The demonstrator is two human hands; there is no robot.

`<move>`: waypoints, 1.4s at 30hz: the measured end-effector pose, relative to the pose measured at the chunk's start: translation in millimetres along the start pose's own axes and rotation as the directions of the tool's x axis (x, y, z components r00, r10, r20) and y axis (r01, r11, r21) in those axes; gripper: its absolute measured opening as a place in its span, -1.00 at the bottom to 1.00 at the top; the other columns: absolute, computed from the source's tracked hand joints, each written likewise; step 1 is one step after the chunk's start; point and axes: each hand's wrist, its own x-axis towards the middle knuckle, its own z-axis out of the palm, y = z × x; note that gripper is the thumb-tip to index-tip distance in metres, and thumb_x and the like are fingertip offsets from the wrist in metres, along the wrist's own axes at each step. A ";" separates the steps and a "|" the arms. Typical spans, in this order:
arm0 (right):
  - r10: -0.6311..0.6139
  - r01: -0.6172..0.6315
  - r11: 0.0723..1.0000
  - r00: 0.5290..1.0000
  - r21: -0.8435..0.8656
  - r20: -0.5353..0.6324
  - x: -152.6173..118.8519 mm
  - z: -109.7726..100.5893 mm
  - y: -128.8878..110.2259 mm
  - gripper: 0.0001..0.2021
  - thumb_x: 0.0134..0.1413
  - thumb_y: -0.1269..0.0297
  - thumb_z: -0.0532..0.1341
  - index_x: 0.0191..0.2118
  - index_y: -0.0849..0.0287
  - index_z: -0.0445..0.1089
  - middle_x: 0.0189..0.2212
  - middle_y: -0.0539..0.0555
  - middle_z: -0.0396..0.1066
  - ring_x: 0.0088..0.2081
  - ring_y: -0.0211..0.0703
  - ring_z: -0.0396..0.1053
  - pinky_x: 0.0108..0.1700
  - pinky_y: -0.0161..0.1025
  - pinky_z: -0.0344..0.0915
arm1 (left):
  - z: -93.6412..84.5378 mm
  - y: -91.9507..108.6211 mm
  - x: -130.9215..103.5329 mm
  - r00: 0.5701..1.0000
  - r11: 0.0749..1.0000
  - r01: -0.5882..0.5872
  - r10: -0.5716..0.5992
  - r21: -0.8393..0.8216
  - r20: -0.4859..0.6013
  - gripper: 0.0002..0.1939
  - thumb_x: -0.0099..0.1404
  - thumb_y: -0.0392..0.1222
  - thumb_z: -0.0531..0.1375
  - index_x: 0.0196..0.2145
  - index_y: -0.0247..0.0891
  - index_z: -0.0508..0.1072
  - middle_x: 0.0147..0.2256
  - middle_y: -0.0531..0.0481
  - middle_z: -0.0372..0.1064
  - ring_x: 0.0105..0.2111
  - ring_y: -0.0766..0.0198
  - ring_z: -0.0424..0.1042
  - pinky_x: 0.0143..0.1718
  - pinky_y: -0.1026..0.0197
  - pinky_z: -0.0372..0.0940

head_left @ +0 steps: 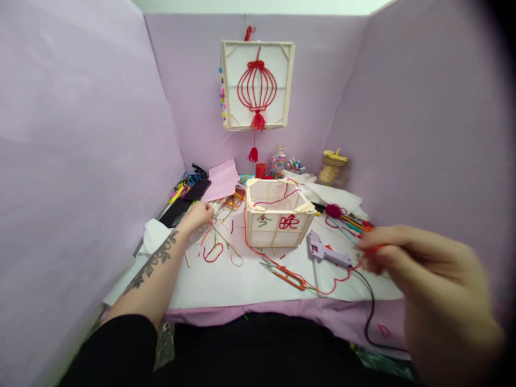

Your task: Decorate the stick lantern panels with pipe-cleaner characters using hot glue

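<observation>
My right hand [439, 285], close to the camera at the right, pinches red yarn [341, 280] between thumb and fingers; the hand is blurred. From there the strand runs loosely across the table to the box. My left hand [200, 215] is closed over the loose craft bits at the left. A thin red strand shows just under its fingers, but what they hold is hidden. Between the hands stands a white lantern box [268, 236] framed in wooden sticks, with green and red characters on its front. Orange-handled thread snips [288, 277] lie before it.
A lilac glue gun [328, 251] with a black cord lies right of the box. Behind are a dark red yarn ball [334, 210], a bottle of pompoms [278, 164] and pink paper [221, 180]. A finished lantern [258, 86] hangs above. Lilac walls enclose three sides.
</observation>
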 end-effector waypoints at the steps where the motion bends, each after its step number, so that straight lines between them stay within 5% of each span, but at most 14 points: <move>1: -0.188 0.177 0.981 0.972 0.083 0.142 9.6 11.6 -18.2 -0.84 0.12 0.02 0.21 -0.40 -0.16 0.49 -0.57 0.02 0.43 -0.58 -0.16 0.35 -0.54 -0.21 0.29 | -8.0 -0.3 0.3 1.000 0.999 -0.012 0.012 -0.040 -0.013 -0.84 0.02 -0.13 0.19 -0.61 -0.23 0.36 -0.64 0.02 0.27 -0.52 0.21 0.29 -0.43 0.22 0.13; 2: -0.354 0.324 0.934 0.901 0.151 0.253 21.4 22.9 -36.1 -0.87 0.13 0.10 0.22 -0.37 -0.12 0.50 -0.56 -0.01 0.44 -0.56 -0.22 0.37 -0.51 -0.27 0.29 | -16.1 -0.3 0.5 0.999 0.996 -0.032 0.030 -0.080 -0.028 -0.82 0.06 -0.08 0.18 -0.55 -0.24 0.39 -0.60 0.03 0.30 -0.52 0.24 0.28 -0.44 0.24 0.12; 5: -0.520 0.495 0.854 0.790 0.163 0.326 67.5 56.0 -85.8 -0.77 0.19 0.14 0.15 -0.39 0.08 0.47 -0.59 -0.05 0.37 -0.53 -0.32 0.33 -0.43 -0.35 0.27 | -34.4 -0.3 0.2 0.994 0.979 -0.101 0.090 -0.175 -0.070 -0.74 0.07 0.01 0.19 -0.46 -0.26 0.41 -0.52 0.04 0.35 -0.48 0.29 0.27 -0.42 0.27 0.14; 11: -0.557 0.562 0.796 0.826 -0.223 0.092 187.6 123.7 -143.6 -0.68 0.29 0.26 -0.03 -0.31 0.31 0.39 -0.42 -0.03 0.36 -0.27 -0.31 0.38 -0.19 -0.37 0.21 | -29.6 -5.9 0.4 0.980 0.949 -0.115 0.060 -0.294 -0.192 -0.79 0.10 -0.04 0.17 -0.42 -0.26 0.37 -0.55 0.09 0.29 -0.53 0.34 0.23 -0.47 0.29 0.10; 13: -0.564 0.551 0.760 0.823 -0.344 0.070 220.3 146.3 -145.6 -0.71 0.27 0.29 0.00 -0.28 0.33 0.41 -0.35 0.01 0.42 -0.21 -0.29 0.37 -0.12 -0.36 0.21 | -24.0 -7.4 0.4 0.975 0.938 -0.109 0.036 -0.328 -0.219 -0.80 0.11 -0.07 0.16 -0.41 -0.26 0.37 -0.57 0.10 0.28 -0.55 0.35 0.22 -0.49 0.29 0.09; 16: -0.489 0.536 0.754 0.844 -0.379 0.220 246.5 180.9 -134.8 -0.69 0.24 0.38 -0.01 -0.25 0.41 0.46 -0.34 0.04 0.47 -0.18 -0.31 0.41 -0.09 -0.36 0.19 | -19.3 -10.2 0.8 0.969 0.925 -0.113 0.022 -0.363 -0.246 -0.81 0.11 -0.08 0.17 -0.41 -0.28 0.39 -0.56 0.08 0.31 -0.55 0.35 0.25 -0.49 0.29 0.09; 17: -0.299 0.463 0.789 0.864 -0.404 0.405 249.4 192.8 -128.8 -0.76 0.20 0.39 0.08 -0.26 0.38 0.47 -0.38 0.07 0.50 -0.24 -0.25 0.45 -0.13 -0.34 0.24 | -18.8 -11.6 1.4 0.966 0.919 -0.118 0.019 -0.376 -0.256 -0.80 0.12 -0.08 0.17 -0.40 -0.29 0.40 -0.54 0.06 0.33 -0.54 0.35 0.26 -0.48 0.29 0.11; 18: -0.076 0.374 0.808 0.832 -0.455 0.549 250.2 204.8 -122.2 -0.83 0.15 0.40 0.16 -0.27 0.36 0.48 -0.41 0.12 0.52 -0.26 -0.16 0.47 -0.15 -0.30 0.29 | -18.7 -13.1 2.2 0.963 0.914 -0.123 0.014 -0.388 -0.271 -0.79 0.14 -0.08 0.16 -0.39 -0.30 0.40 -0.53 0.05 0.35 -0.54 0.34 0.28 -0.47 0.29 0.12; 19: 0.009 0.342 0.808 0.808 -0.480 0.590 249.3 216.8 -115.5 -0.88 0.09 0.41 0.23 -0.32 0.38 0.49 -0.48 0.17 0.52 -0.32 -0.08 0.49 -0.21 -0.25 0.33 | -19.0 -14.7 3.2 0.958 0.908 -0.128 0.008 -0.398 -0.288 -0.79 0.15 -0.08 0.15 -0.38 -0.30 0.40 -0.52 0.04 0.35 -0.53 0.34 0.28 -0.47 0.29 0.12; 26: 0.008 0.269 0.895 0.789 -0.357 0.614 236.2 280.6 -80.2 -0.67 0.19 0.08 0.19 -0.18 0.27 0.51 -0.50 0.13 0.54 -0.52 -0.23 0.45 -0.42 -0.35 0.34 | -17.3 -16.4 7.4 0.950 0.893 -0.155 0.018 -0.422 -0.311 -0.78 0.21 -0.07 0.12 -0.32 -0.29 0.39 -0.47 0.01 0.40 -0.48 0.32 0.35 -0.43 0.29 0.19; 29: -0.060 0.272 0.901 0.849 -0.337 0.525 244.9 282.8 -74.7 -0.79 0.15 0.25 0.22 -0.23 0.26 0.54 -0.40 0.16 0.57 -0.38 -0.19 0.48 -0.30 -0.34 0.34 | -9.7 -15.6 7.9 0.955 0.910 -0.147 0.029 -0.388 -0.294 -0.77 0.25 -0.07 0.09 -0.28 -0.30 0.40 -0.42 -0.04 0.45 -0.47 0.30 0.37 -0.43 0.28 0.22; 33: -0.207 0.321 0.881 0.922 -0.347 0.326 267.3 254.0 -75.5 -0.74 0.21 0.31 0.13 -0.12 0.27 0.52 -0.08 0.28 0.50 -0.04 -0.05 0.42 -0.03 -0.23 0.26 | 1.1 -19.5 8.4 0.960 0.948 -0.135 0.053 -0.287 -0.277 -0.85 0.18 -0.16 0.15 -0.39 -0.30 0.44 -0.39 -0.09 0.49 -0.42 0.25 0.41 -0.35 0.23 0.27; 37: -0.396 0.447 0.832 0.894 -0.329 0.211 270.0 217.2 -80.9 -0.74 0.23 0.30 0.10 -0.14 0.24 0.52 -0.14 0.18 0.52 -0.08 -0.08 0.40 -0.03 -0.26 0.21 | 2.0 -20.1 6.0 0.954 0.967 -0.146 0.082 -0.209 -0.288 -0.87 0.15 -0.24 0.15 -0.51 -0.27 0.45 -0.25 -0.15 0.52 -0.25 0.15 0.45 -0.15 0.13 0.30; 42: -0.494 0.539 0.791 0.842 -0.289 0.216 249.8 203.7 -81.7 -0.76 0.20 0.34 0.14 -0.21 0.28 0.55 -0.24 0.15 0.54 -0.19 -0.12 0.41 -0.11 -0.30 0.20 | -12.6 -16.9 0.2 0.932 0.981 -0.115 0.052 -0.156 -0.360 -0.76 0.24 -0.27 0.06 -0.25 -0.29 0.51 -0.11 -0.19 0.49 -0.10 0.09 0.44 0.00 0.06 0.27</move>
